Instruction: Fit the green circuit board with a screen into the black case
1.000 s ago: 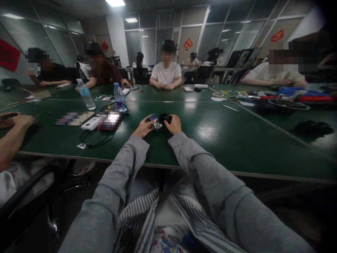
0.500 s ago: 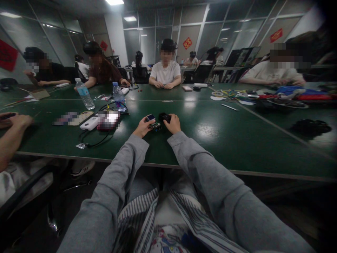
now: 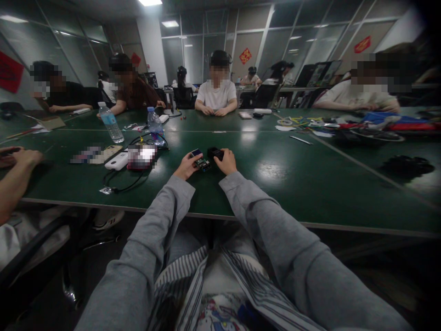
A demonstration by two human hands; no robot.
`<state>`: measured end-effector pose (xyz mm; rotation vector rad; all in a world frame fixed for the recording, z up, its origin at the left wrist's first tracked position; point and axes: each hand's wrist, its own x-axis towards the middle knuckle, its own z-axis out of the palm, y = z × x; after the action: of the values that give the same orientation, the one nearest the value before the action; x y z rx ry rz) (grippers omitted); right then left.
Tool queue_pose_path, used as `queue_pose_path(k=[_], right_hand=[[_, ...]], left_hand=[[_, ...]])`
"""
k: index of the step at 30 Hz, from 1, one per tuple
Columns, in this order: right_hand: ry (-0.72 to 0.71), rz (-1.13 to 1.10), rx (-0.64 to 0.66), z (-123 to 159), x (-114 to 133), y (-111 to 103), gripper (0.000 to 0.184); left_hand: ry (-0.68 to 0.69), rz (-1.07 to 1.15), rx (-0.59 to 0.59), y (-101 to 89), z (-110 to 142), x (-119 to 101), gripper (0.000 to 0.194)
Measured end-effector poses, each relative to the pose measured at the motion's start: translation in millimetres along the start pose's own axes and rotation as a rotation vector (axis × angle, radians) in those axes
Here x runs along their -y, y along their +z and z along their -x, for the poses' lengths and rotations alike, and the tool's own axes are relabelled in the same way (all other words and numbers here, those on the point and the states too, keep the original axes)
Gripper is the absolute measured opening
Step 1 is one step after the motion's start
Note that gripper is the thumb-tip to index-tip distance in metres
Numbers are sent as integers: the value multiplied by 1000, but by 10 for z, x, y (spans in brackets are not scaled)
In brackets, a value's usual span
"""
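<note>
My left hand (image 3: pixel 186 166) is closed on a small green circuit board (image 3: pixel 203 163), which has a dark blue screen panel (image 3: pixel 196 153) at its upper end. Blue and metallic connectors show along the board's near edge. My right hand (image 3: pixel 226 162) grips a small black case (image 3: pixel 214 152), its fingers wrapped over the right side. Board and case are held close together, with a narrow gap between them, over the green table (image 3: pixel 275 193). What the inside of the case holds is too dark to make out.
Left of my hands lie a white power bank (image 3: pixel 117 161), a phone with a bright screen (image 3: pixel 142 157) and a black cable (image 3: pixel 129 188). Two water bottles, one clear (image 3: pixel 110 123) and one blue-capped (image 3: pixel 155 126), stand behind. A pen (image 3: pixel 301 140) lies to the right. Several people sit around.
The circuit board has tilted very slightly in my left hand. My right hand and the black case look unmoved. Across the table, a person at the left has drawn a hand back.
</note>
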<state>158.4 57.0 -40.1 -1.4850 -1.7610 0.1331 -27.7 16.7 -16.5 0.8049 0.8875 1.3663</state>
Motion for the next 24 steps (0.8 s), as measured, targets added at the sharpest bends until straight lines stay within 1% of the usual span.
queue_pose_path(k=[4,12,16,19,24], right_hand=[[-7,-8,-10,-3,-9,7,46],[-4,-7,1,-5,-14,7,46],[2,-6,4,2,-5,-1,45],[4,-3,13,3,-5,-1,45],[-2,-21,-9,0,-21,12,46]], left_hand=[[-6,7,-22,1,6,3,48],[-20,12,44,-10,-7,16,39],[-50,39,3,-24,-26,0,35],[-84,97,-8,-41,-25,-32,35],[-137,183,-48,-32,8,-87,33]])
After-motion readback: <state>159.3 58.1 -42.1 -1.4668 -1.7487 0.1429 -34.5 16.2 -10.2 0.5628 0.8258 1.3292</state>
